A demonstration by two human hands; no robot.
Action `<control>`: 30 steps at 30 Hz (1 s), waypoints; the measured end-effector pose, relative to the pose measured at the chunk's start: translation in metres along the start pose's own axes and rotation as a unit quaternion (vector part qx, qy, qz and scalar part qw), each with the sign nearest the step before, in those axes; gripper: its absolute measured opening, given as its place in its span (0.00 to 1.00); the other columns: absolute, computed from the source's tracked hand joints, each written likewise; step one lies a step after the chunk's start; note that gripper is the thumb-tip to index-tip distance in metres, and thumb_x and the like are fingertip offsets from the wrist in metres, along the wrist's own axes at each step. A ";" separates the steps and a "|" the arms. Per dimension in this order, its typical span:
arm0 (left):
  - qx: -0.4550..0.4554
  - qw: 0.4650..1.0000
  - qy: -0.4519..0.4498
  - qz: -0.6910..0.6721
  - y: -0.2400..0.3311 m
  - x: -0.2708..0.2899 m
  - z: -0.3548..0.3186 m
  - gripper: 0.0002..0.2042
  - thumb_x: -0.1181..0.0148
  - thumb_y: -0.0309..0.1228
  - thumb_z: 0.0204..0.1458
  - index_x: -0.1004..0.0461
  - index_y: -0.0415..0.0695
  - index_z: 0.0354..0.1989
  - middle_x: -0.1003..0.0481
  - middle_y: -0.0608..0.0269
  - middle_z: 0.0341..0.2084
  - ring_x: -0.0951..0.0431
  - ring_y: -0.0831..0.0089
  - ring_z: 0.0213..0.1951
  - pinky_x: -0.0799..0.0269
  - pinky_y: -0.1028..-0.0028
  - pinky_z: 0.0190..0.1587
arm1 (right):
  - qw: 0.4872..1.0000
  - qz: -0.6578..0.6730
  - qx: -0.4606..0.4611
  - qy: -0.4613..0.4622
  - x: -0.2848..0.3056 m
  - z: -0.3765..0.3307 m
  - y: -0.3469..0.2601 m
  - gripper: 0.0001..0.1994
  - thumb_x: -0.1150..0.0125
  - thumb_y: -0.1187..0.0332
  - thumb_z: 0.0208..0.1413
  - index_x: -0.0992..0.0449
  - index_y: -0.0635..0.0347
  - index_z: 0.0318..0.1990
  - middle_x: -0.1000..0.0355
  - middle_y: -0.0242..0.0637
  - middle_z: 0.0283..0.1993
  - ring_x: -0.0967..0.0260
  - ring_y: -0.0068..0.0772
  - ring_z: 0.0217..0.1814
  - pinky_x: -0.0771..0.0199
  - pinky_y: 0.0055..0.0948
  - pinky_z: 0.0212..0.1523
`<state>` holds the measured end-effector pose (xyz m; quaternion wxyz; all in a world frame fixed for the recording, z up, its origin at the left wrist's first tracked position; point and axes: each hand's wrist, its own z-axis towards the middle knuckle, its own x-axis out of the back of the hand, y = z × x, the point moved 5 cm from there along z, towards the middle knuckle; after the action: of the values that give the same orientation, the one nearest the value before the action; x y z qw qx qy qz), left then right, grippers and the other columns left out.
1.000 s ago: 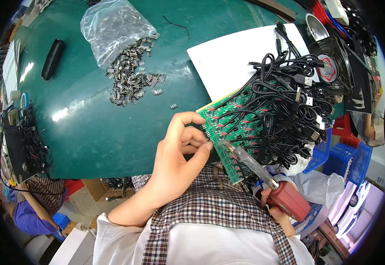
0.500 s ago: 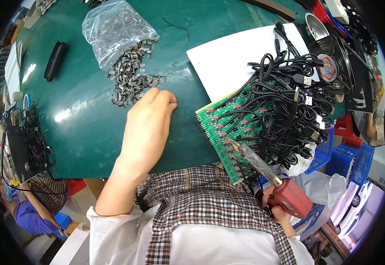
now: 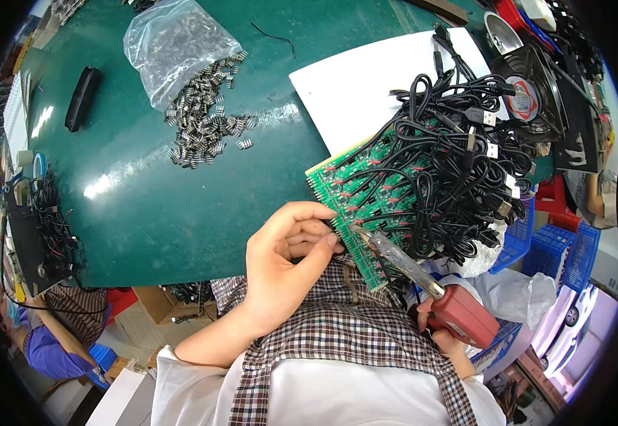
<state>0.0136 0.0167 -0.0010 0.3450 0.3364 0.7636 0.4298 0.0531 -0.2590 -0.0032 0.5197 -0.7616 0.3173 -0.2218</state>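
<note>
My left hand [image 3: 284, 259] is at the left edge of a green circuit board panel [image 3: 348, 186], its fingers bent and thumb and forefinger closing at the row of edge pins. Whatever they hold is too small and hidden to make out. My right hand [image 3: 448, 343] grips a red soldering gun [image 3: 463, 317] whose long, worn metal barrel points up and left, its tip just over the board near my left fingertips. Black USB cables [image 3: 429, 156] lie bundled across the panel, joined to it by red-marked ends. A pile of small metal spring-like parts [image 3: 199, 121] spills from a clear plastic bag [image 3: 174, 46].
White paper [image 3: 373, 82] lies under the panel's far side. A black fan [image 3: 529, 99] and a metal bowl [image 3: 502, 34] stand at the far right. On the left are a black case [image 3: 82, 98] and more black cables [image 3: 50, 220]. Blue baskets [image 3: 550, 252] stand right, below table level.
My left hand has moved from the metal parts pile, right and toward me, to the board's edge. The soldering gun stays over the board, nearly still.
</note>
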 end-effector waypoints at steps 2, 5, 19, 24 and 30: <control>-0.005 1.000 0.000 -0.007 -0.001 -0.001 0.000 0.12 0.51 0.14 0.47 0.36 0.35 0.41 0.30 0.61 0.27 0.26 0.75 0.31 0.26 0.77 0.36 | 0.999 -0.035 0.008 0.003 0.006 -0.006 0.007 0.35 0.32 0.57 0.39 0.41 0.66 0.52 0.27 0.40 0.34 0.30 0.30 0.28 0.31 0.26 0.32; -0.004 1.000 0.001 -0.017 -0.003 -0.001 0.001 0.12 0.51 0.14 0.47 0.38 0.36 0.41 0.30 0.61 0.26 0.26 0.75 0.30 0.26 0.77 0.37 | 0.995 -0.099 0.013 0.006 0.013 -0.012 0.016 0.35 0.32 0.56 0.39 0.40 0.65 0.52 0.27 0.40 0.34 0.29 0.31 0.30 0.31 0.28 0.33; -0.006 1.000 -0.002 -0.030 -0.004 -0.002 0.000 0.14 0.52 0.14 0.47 0.39 0.39 0.43 0.31 0.65 0.26 0.28 0.80 0.30 0.31 0.82 0.34 | 0.979 -0.184 0.088 0.011 0.012 -0.008 0.019 0.34 0.34 0.53 0.40 0.38 0.68 0.51 0.28 0.37 0.34 0.28 0.34 0.32 0.30 0.26 0.33; -0.006 1.000 -0.009 -0.017 -0.005 -0.002 0.001 0.15 0.51 0.14 0.46 0.41 0.37 0.43 0.31 0.62 0.26 0.27 0.76 0.30 0.26 0.76 0.38 | 0.986 -0.131 0.101 0.028 0.010 -0.011 0.022 0.33 0.33 0.53 0.40 0.36 0.69 0.48 0.28 0.39 0.34 0.28 0.36 0.32 0.30 0.29 0.34; -0.006 1.000 -0.009 -0.017 -0.005 -0.002 0.001 0.15 0.51 0.14 0.46 0.41 0.37 0.43 0.31 0.62 0.26 0.26 0.75 0.30 0.27 0.77 0.37 | 0.977 -0.203 0.055 0.039 0.014 -0.019 0.018 0.32 0.34 0.52 0.40 0.36 0.68 0.47 0.28 0.41 0.33 0.28 0.37 0.32 0.30 0.30 0.35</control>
<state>0.0145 0.0137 -0.0050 0.3609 0.3254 0.7635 0.4255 0.0462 -0.2860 -0.0129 0.4922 -0.7713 0.1631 -0.3691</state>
